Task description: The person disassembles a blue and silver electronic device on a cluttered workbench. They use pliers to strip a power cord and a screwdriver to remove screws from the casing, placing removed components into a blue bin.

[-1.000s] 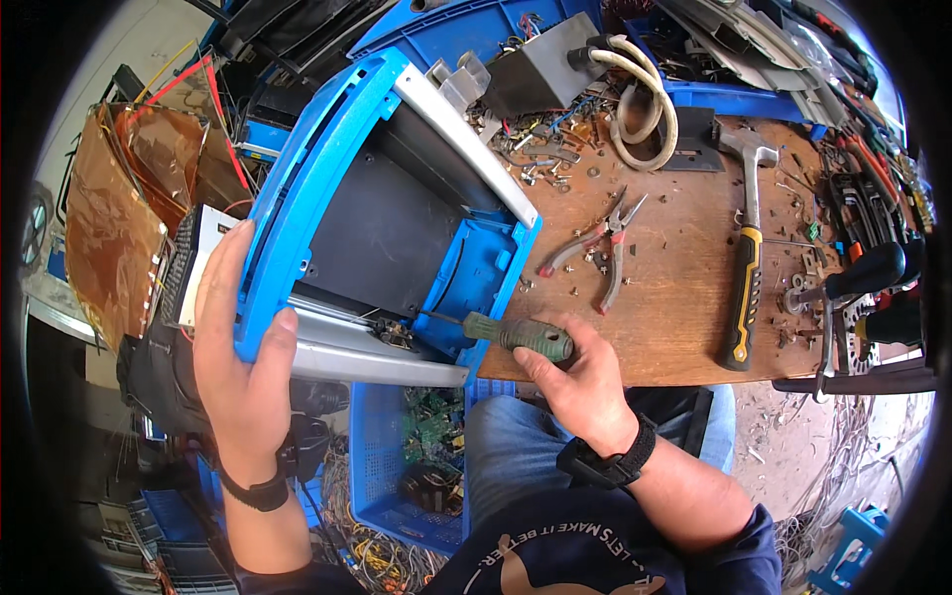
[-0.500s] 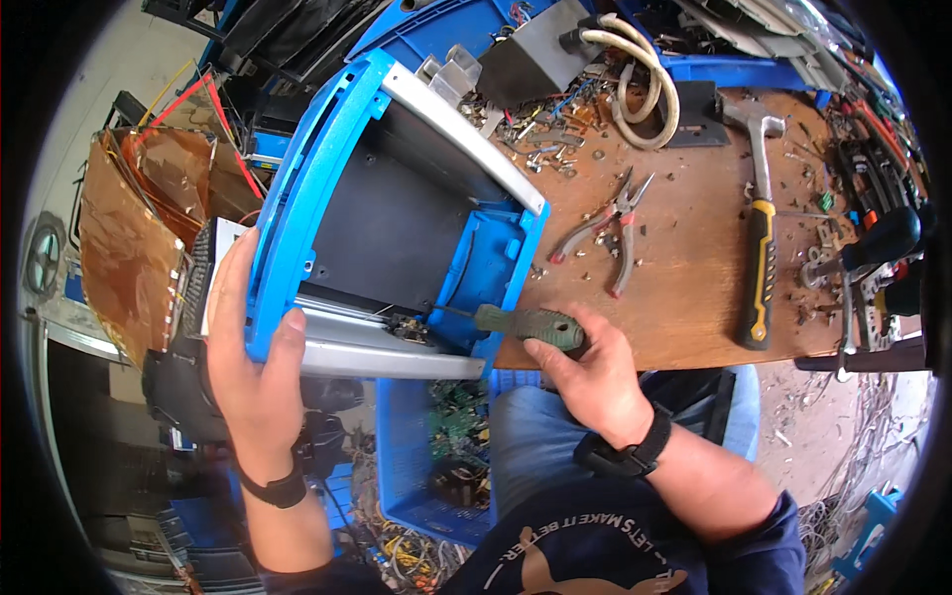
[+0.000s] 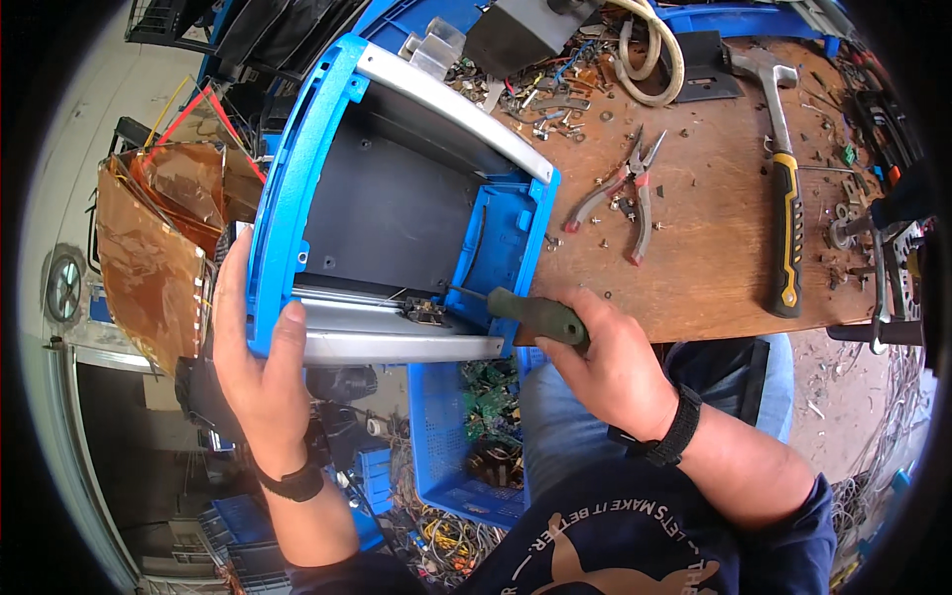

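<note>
A blue and silver box-shaped housing (image 3: 451,87) with a black inner panel is tilted at the table's left edge. My left hand (image 3: 263,347) grips its lower left corner, thumb on the near side and fingers along the outer blue rim. In my right hand (image 3: 610,367) is a dark green-handled screwdriver (image 3: 540,316). Its shaft reaches into the housing, and the tip lies by the black panel's lower right corner, near the blue end piece (image 3: 501,238). Whether the tip sits in a screw I cannot tell. A small metal mechanism (image 3: 424,311) lies along the housing's near inner side.
On the wooden table (image 3: 694,288) lie red-handled pliers (image 3: 627,188), a yellow-black hammer (image 3: 783,218) and scattered screws. A grey box (image 3: 526,38) and a pale hose (image 3: 674,69) are at the back. Below stands a blue crate (image 3: 466,503) with green circuit boards. Tools crowd the right edge.
The view has shifted, so the table and tools appear farther right and higher. My left hand keeps its hold on the housing; the screwdriver remains in my right hand, its shaft still inside.
</note>
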`<state>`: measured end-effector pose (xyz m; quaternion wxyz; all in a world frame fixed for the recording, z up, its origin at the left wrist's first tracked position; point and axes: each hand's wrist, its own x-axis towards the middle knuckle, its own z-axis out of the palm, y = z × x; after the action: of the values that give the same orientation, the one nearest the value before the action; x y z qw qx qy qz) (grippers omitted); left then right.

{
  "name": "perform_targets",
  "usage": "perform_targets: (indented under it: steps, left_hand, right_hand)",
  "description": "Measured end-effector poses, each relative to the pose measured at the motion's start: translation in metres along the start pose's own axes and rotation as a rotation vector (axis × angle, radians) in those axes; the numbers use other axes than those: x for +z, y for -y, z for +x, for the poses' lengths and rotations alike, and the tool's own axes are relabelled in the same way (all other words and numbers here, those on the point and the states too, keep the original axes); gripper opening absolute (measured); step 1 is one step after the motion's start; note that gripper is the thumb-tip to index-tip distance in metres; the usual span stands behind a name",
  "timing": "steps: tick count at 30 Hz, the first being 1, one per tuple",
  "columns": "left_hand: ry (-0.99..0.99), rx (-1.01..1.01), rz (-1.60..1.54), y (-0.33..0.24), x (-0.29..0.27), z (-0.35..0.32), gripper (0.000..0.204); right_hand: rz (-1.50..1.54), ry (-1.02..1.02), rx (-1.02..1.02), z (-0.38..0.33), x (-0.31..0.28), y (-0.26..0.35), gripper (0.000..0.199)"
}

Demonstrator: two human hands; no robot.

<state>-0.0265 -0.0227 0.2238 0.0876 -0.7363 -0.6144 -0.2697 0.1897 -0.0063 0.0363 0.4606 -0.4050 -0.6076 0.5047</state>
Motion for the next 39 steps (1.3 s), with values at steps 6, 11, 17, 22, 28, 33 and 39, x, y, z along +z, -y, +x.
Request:
perform_targets:
  steps: [6, 11, 17, 22, 28, 33, 39]
  left_hand:
    - [0.004, 0.056, 0.05, 0.004, -0.002, 0.001, 0.056]
    - [0.0, 0.031, -0.002, 0.0, 0.0, 0.001, 0.056]
    - [0.0, 0.023, -0.018, -0.002, -0.001, 0.001, 0.059]
    - [-0.022, 0.011, -0.038, -0.002, 0.001, 0.001, 0.059]
    - [-0.021, 0.023, 0.001, -0.002, 0.0, 0.001, 0.06]
    - [-0.017, 0.03, -0.004, -0.001, -0.001, 0.0, 0.059]
    - [-0.009, 0.024, -0.008, -0.003, -0.001, 0.001, 0.059]
  right_hand:
    - [0.019, -0.009, 0.101, 0.0, 0.0, 0.006, 0.036]
    - [0.012, 0.006, 0.184, 0.0, 0.002, 0.009, 0.038]
    - [0.298, 0.065, 0.36, 0.005, 0.001, 0.013, 0.035]
    - [-0.001, -0.026, 0.013, -0.005, 0.009, 0.001, 0.035]
    - [-0.303, 0.002, -0.189, -0.015, 0.01, -0.003, 0.039]
    - [-0.446, 0.106, -0.142, -0.015, 0.008, 0.003, 0.038]
    - [-0.313, 0.029, -0.204, -0.013, 0.003, -0.003, 0.044]
